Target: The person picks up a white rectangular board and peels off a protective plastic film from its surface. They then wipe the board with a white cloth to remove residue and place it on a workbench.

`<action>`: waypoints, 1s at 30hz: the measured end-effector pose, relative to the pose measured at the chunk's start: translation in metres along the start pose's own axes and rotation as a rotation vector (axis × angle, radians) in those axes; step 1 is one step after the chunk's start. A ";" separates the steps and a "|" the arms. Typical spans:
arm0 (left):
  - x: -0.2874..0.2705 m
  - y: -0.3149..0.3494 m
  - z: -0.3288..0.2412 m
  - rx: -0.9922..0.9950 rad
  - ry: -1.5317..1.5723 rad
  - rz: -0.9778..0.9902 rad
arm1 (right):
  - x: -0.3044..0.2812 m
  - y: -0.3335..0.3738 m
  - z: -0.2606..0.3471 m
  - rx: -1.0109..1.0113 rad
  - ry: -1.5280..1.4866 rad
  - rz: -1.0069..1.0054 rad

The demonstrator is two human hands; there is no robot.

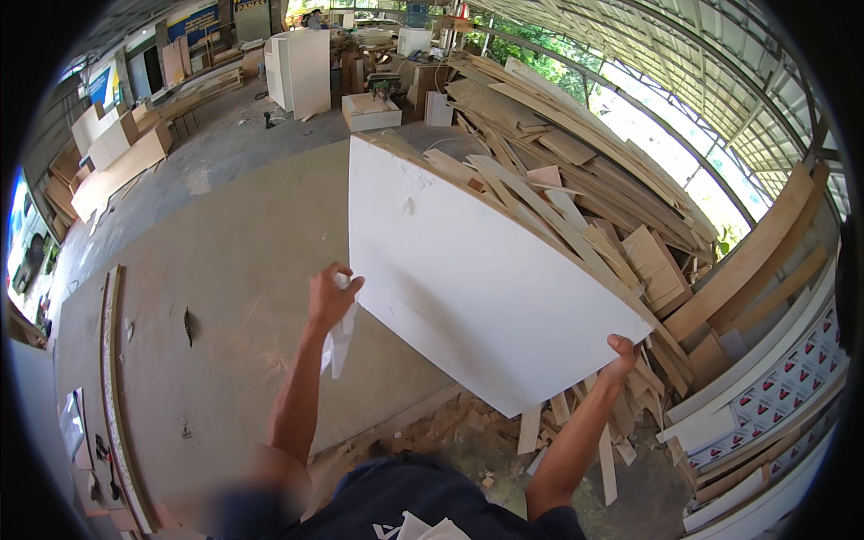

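Observation:
A large white panel [459, 279] stands tilted in front of me, with bare wood along its upper edge and a small pale mark near its top. My right hand [621, 360] grips its lower right corner, thumb on the white face and fingers hidden behind. Close to the panel's left edge, my left hand [335, 295] is closed on a thin, crumpled white sheet [338, 340] that hangs below the fingers. Whether the sheet is film, paper or cloth I cannot tell, nor whether this hand touches the panel.
A broad greenish-brown board [234, 270] forms a work surface on the left, with a long strip [112, 396] and small tools [106, 463] near its edge. Piled wood offcuts [576, 171] rise behind the panel. Stacked boards [774, 396] stand at right; a white cabinet [301, 74] is farther back.

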State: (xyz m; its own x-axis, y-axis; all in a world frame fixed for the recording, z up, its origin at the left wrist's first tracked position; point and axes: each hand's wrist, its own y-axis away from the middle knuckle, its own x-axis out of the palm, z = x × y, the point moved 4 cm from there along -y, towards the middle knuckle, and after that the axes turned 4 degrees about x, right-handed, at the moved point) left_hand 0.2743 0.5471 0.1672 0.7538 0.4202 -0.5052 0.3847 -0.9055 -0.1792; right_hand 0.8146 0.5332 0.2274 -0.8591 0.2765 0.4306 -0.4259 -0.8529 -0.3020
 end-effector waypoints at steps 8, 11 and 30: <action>0.013 -0.013 -0.141 0.494 0.089 -0.440 | -0.017 0.003 -0.001 -0.008 -0.012 0.086; 0.017 -0.026 -0.147 0.620 0.024 -0.480 | -0.008 0.010 -0.001 0.011 -0.027 0.079; -0.042 -0.046 -0.158 0.641 0.307 -0.566 | -0.015 0.006 -0.006 -0.032 -0.062 0.100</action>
State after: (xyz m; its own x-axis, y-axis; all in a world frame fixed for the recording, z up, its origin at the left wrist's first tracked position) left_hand 0.3091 0.5804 0.3299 0.6863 0.7266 0.0323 0.4403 -0.3797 -0.8136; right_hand 0.8235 0.5271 0.2138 -0.8788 0.1623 0.4488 -0.3489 -0.8602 -0.3720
